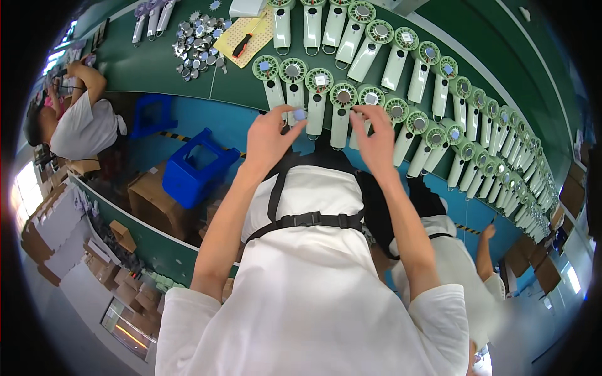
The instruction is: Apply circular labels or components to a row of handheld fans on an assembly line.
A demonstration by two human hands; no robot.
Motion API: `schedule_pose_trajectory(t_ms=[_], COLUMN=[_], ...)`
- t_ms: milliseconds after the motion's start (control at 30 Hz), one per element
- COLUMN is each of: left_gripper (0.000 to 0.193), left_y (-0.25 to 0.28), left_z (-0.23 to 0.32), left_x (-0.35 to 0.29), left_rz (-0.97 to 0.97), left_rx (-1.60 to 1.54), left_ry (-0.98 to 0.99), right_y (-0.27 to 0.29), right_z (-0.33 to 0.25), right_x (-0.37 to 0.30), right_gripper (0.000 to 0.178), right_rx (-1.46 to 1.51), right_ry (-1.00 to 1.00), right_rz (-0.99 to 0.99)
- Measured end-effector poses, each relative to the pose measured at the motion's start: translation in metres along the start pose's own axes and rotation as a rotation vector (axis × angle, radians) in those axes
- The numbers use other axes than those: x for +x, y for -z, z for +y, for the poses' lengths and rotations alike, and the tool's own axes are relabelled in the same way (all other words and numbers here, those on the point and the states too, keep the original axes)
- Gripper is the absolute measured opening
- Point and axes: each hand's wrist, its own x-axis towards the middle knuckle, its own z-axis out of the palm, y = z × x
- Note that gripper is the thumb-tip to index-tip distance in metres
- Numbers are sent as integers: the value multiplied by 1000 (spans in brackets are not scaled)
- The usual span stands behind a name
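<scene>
My left hand (268,139) pinches a small round metal disc (300,115) with a pale blue face between thumb and fingers. It is held over the handles of pale green handheld fans along the bench's near edge. One fan (339,125) lies between my hands, with a brownish round centre in its open head. My right hand (377,139) is closed over the handle of the neighbouring fan (370,97), which has a white square on its centre; the fingers partly hide that handle. Left of these, another fan (318,81) also bears a white square.
Rows of similar fans (396,59) curve away right across the green bench (244,94). A pile of metal discs (199,47) and a red-black screwdriver (242,46) on a yellow perforated sheet (263,39) lie left. Blue stools (194,172) and co-workers (84,125) are nearby.
</scene>
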Motion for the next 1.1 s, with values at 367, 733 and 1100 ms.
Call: schedule_pose_trajectory(t_ms=[367, 733, 1100], left_gripper=[35, 39, 50], left_y=[-7, -26, -32], left_z=[24, 16, 42], left_x=[6, 21, 34], left_rz=[-83, -475, -467], left_rx=[-109, -1155, -1796], left_ry=[43, 578, 719], right_y=[-29, -32, -32], right_z=[-16, -36, -50], right_x=[5, 9, -8], right_gripper=[21, 26, 27], right_rx=[732, 791, 297], right_ry=[-575, -546, -161], right_rz=[-168, -157, -52])
